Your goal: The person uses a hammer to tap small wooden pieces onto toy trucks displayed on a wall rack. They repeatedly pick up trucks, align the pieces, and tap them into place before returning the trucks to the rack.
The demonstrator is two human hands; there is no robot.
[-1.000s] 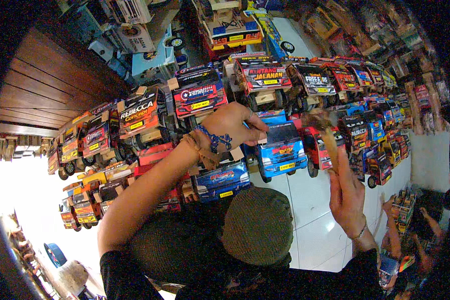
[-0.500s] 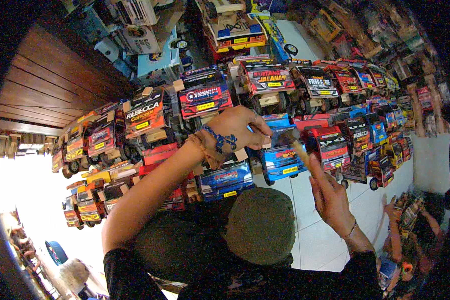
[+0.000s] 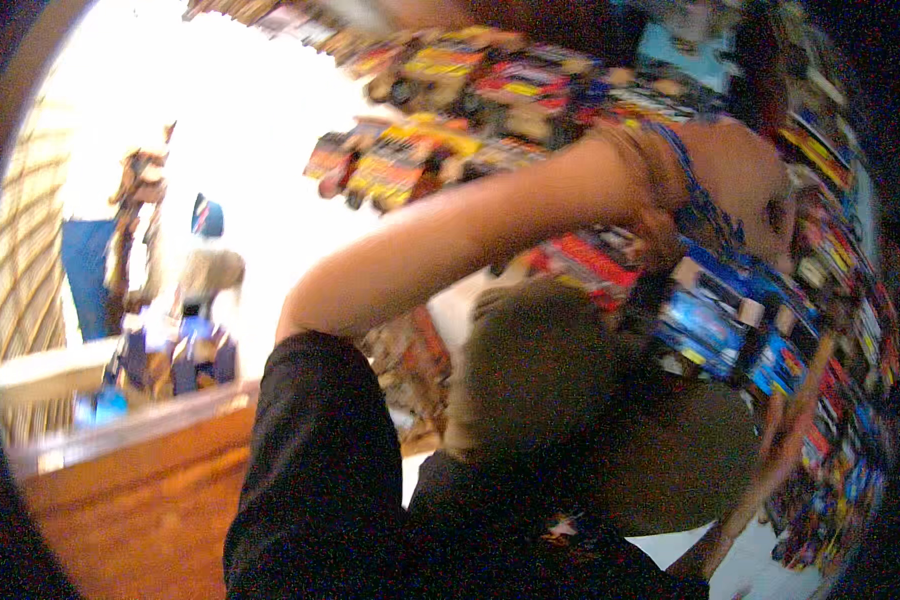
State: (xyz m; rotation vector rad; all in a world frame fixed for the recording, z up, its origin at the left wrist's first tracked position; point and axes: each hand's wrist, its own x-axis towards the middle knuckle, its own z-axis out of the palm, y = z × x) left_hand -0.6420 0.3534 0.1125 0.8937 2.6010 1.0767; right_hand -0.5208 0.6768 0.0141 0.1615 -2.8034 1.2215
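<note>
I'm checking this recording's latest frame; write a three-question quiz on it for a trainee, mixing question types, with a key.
1. True or false: nothing is worn at the wrist of the left hand.
2. Which colour is the front of the toy truck directly below that hand in the picture? A green; B yellow; C blue.
3. Fill in the colour: the left sleeve is ____.

Key:
1. False; a blue bracelet is there.
2. C.
3. Black.
</note>
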